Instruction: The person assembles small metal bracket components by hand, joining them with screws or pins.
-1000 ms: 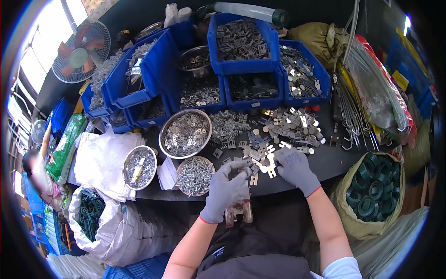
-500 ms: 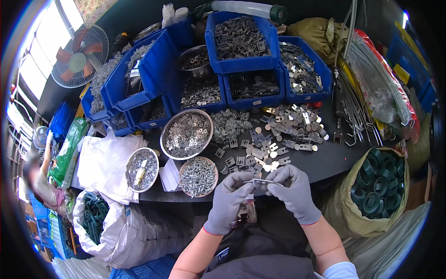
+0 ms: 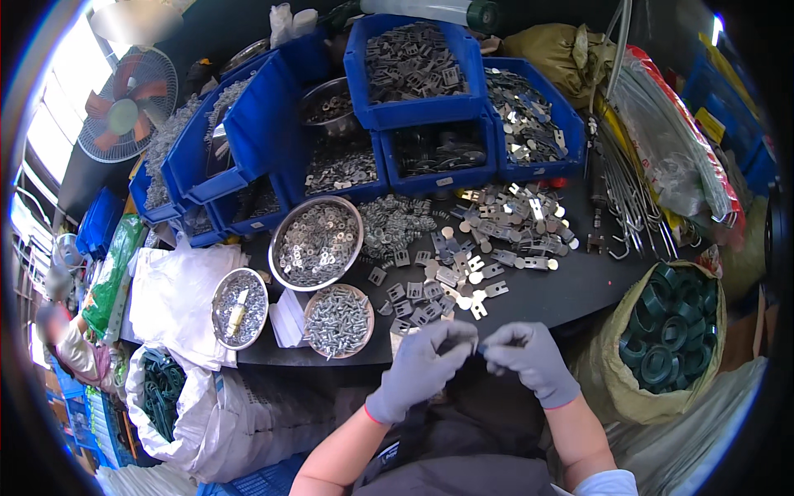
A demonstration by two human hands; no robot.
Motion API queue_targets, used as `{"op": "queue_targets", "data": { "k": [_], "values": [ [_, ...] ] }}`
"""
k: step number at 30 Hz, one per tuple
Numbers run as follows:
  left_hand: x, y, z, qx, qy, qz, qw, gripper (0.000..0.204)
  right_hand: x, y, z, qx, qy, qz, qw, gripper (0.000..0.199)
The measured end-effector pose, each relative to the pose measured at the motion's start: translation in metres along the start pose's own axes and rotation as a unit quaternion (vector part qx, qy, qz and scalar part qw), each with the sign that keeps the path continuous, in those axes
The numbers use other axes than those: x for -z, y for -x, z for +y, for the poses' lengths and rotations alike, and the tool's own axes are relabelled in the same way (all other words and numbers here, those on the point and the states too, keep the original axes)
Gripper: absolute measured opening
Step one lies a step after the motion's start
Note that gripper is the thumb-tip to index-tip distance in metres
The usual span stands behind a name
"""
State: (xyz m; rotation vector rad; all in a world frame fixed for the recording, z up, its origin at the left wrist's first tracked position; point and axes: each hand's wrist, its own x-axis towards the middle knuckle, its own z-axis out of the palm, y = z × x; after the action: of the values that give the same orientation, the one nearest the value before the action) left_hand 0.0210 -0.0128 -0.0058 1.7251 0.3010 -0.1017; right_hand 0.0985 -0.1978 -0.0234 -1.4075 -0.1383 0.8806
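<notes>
My left hand [image 3: 424, 368], in a grey glove, has its thumb and fingers pinched together above the table's front edge. Close by on the right, my gloved right hand [image 3: 533, 362] is closed in a pinch too. A sliver of something small and dark shows between the two sets of fingertips; the fingers cover most of it. Just beyond them lie loose flat metal clips [image 3: 451, 275] and small bracket-like metal pieces [image 3: 420, 311]. A bowl of screws [image 3: 338, 321] stands to the left of my left hand.
A steel bowl of nuts [image 3: 317, 242] and a smaller bowl [image 3: 240, 308] stand left, near white plastic bags [image 3: 182, 289]. Blue bins [image 3: 430, 115] of metal parts line the back. A sack of green rings [image 3: 666, 331] stands right, beside hooked metal rods [image 3: 633, 190].
Both hands have come slightly lower and turned. The flat metal piece visible between them before is now mostly hidden by the fingers. The whole view has shifted a little.
</notes>
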Motion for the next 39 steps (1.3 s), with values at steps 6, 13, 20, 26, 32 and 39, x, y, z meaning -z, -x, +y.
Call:
{"op": "queue_targets", "data": {
  "k": [6,13,20,26,32,39],
  "values": [
    [0.03,-0.072,-0.016,-0.307,-0.522,0.125,0.786,0.038,0.036,-0.074,-0.025,0.212,-0.038,0.157,0.964,0.018],
    [0.048,-0.091,-0.03,-0.204,-0.644,-0.004,0.737,0.022,0.076,-0.134,-0.043,0.334,0.396,0.438,0.734,0.016],
    [0.043,-0.072,-0.013,-0.231,-0.453,0.088,0.856,0.031,0.023,-0.07,0.0,0.288,0.654,0.132,0.687,0.022],
    [0.047,-0.066,-0.036,-0.26,-0.388,0.089,0.88,0.047,0.02,-0.084,0.003,0.29,0.696,0.145,0.641,0.012],
    [0.05,-0.053,-0.03,-0.166,-0.22,0.158,0.948,0.061,0.018,-0.079,-0.002,0.414,0.478,0.286,0.72,0.011],
    [0.04,-0.041,-0.009,-0.033,0.319,0.043,0.946,0.024,-0.038,-0.046,-0.014,0.259,-0.106,0.081,0.957,0.01]
  ]
}}
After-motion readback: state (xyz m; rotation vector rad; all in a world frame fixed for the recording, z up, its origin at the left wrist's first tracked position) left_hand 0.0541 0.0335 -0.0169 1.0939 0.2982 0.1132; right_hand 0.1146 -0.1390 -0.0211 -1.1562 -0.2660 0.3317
